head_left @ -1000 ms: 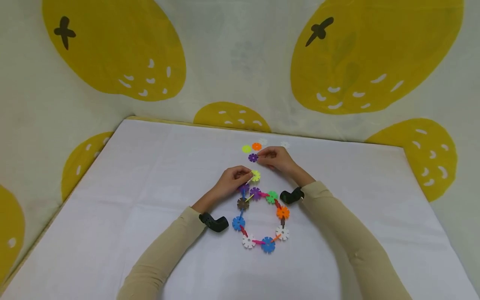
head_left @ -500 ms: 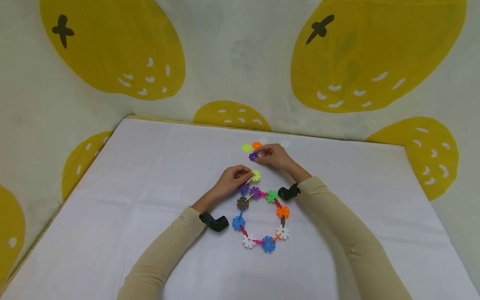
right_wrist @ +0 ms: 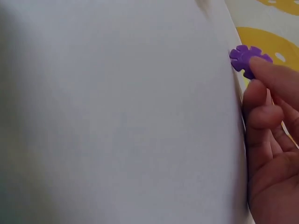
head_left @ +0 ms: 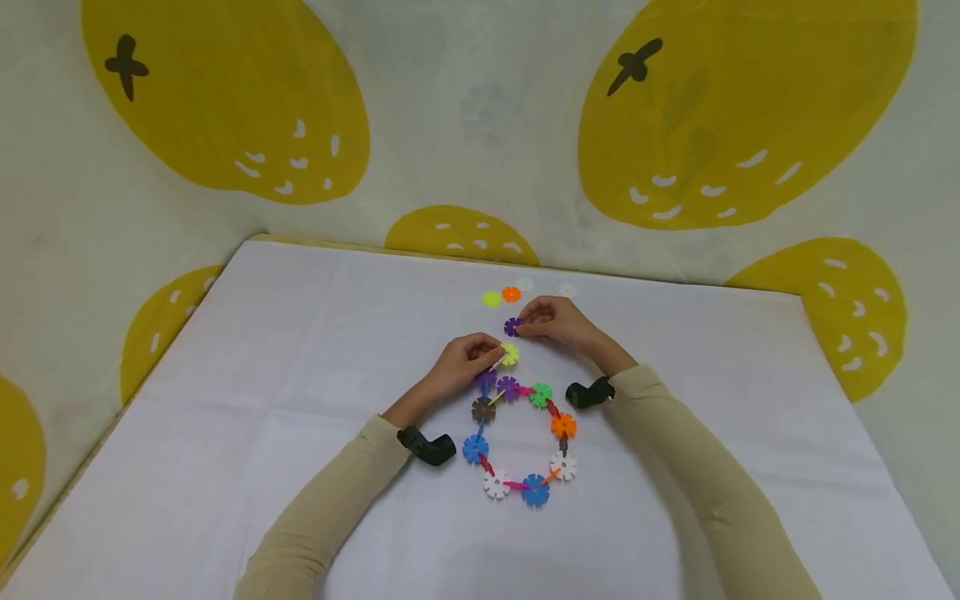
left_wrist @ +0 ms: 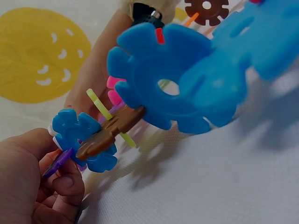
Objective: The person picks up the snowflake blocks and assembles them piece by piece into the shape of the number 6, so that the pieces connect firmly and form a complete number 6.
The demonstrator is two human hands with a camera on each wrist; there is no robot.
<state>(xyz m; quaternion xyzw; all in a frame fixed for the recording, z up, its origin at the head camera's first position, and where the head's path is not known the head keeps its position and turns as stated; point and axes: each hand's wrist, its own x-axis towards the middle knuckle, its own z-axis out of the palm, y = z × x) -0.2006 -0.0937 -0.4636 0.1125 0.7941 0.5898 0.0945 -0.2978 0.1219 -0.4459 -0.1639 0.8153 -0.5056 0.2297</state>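
Note:
A ring of linked plastic snowflake discs (head_left: 536, 490) in several colours lies on the white tabletop, with a short branch rising from its upper left. My left hand (head_left: 467, 363) holds the end of that branch, beside a yellow disc (head_left: 510, 355) and a purple disc (left_wrist: 58, 163). In the left wrist view, large blue discs (left_wrist: 145, 74) cover part of the scene. My right hand (head_left: 557, 323) pinches a loose purple snowflake disc (right_wrist: 244, 59) between thumb and fingers, just beyond the yellow one. The two discs stand a little apart.
Near the back edge of the table (head_left: 225, 375) lie loose discs: a yellow one (head_left: 491, 299), an orange one (head_left: 512, 294) and two white ones (head_left: 567, 290). Behind the table hangs a fruit-patterned cloth (head_left: 480, 125).
The right hand has drawn the purple disc away from the loose discs at the back, towards the yellow disc. The left hand has kept its hold and place.

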